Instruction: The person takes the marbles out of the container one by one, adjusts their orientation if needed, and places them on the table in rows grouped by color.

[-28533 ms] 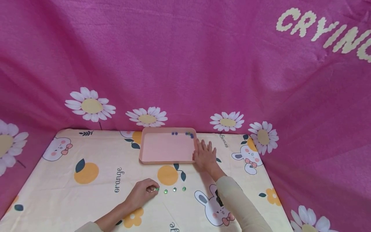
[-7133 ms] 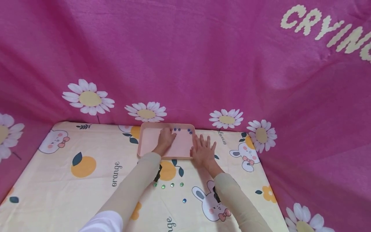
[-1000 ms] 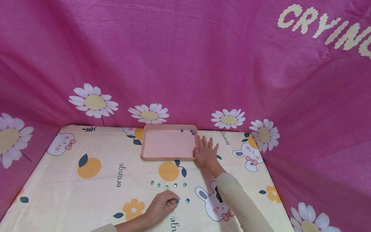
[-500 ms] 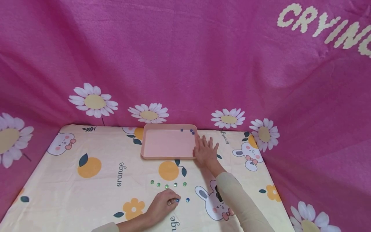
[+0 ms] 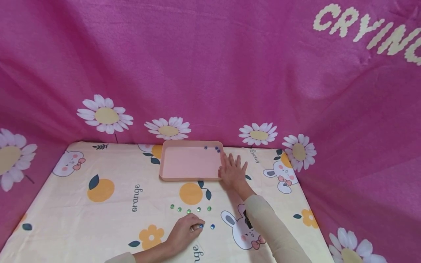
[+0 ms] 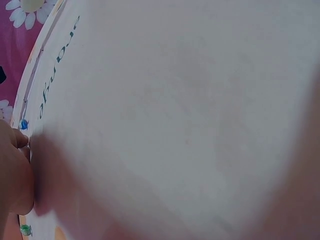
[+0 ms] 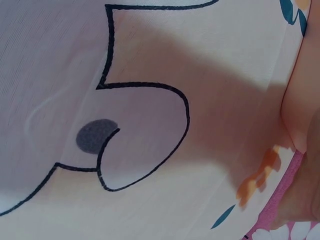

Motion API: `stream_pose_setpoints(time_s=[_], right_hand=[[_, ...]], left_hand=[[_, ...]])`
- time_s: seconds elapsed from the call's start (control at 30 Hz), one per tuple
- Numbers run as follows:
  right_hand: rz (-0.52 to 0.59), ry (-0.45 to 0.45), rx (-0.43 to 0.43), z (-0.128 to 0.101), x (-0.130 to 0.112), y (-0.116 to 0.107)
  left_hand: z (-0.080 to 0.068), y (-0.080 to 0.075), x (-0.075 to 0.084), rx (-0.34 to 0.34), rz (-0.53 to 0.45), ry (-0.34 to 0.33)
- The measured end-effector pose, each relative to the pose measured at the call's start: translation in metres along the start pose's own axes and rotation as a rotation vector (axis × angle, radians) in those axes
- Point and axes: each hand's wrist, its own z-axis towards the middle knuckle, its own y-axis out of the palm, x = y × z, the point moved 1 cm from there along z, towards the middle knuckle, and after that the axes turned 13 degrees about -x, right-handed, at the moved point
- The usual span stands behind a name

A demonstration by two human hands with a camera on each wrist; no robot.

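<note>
My left hand pinches a blue marble between thumb and fingertips, low at the cloth. Just right of it lies a second blue marble. Behind the left hand several green marbles form a row on the cloth. My right hand rests with fingers spread against the right side of the pink tray. Three blue marbles sit in the tray's far right part. In the left wrist view, the hand shows at the left edge, with a blue marble by its fingertips and a green marble below.
A cream cloth printed with oranges, flowers and rabbits covers the table. A magenta curtain with daisies hangs close behind the tray and along both sides. The right wrist view shows mostly printed cloth.
Since the oldest frame, the green row has gained a marble, and a blue marble lies in front of it. The left hand came from the tray with another blue marble. Lately almost still.
</note>
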Motion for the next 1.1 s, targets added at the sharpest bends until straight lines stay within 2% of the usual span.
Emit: stream_pose_setpoints(time_s=[0.5,0.73,0.9,1.1], right_hand=[[-0.01,-0.002,0.011,0.002,-0.001,0.003],[-0.019,0.014,0.003,0.003,0.001,0.002],[-0.017,0.007,0.013,0.003,0.001,0.003],[-0.014,0.008,0.013,0.002,0.001,0.004]], left_hand=[[-0.002,-0.001,0.003,0.013,0.001,-0.014],[0.001,-0.003,0.003,0.032,-0.08,0.037],[0.012,-0.018,0.011,0.041,-0.102,0.071],[0.038,-0.049,0.021,0.092,-0.108,0.098]])
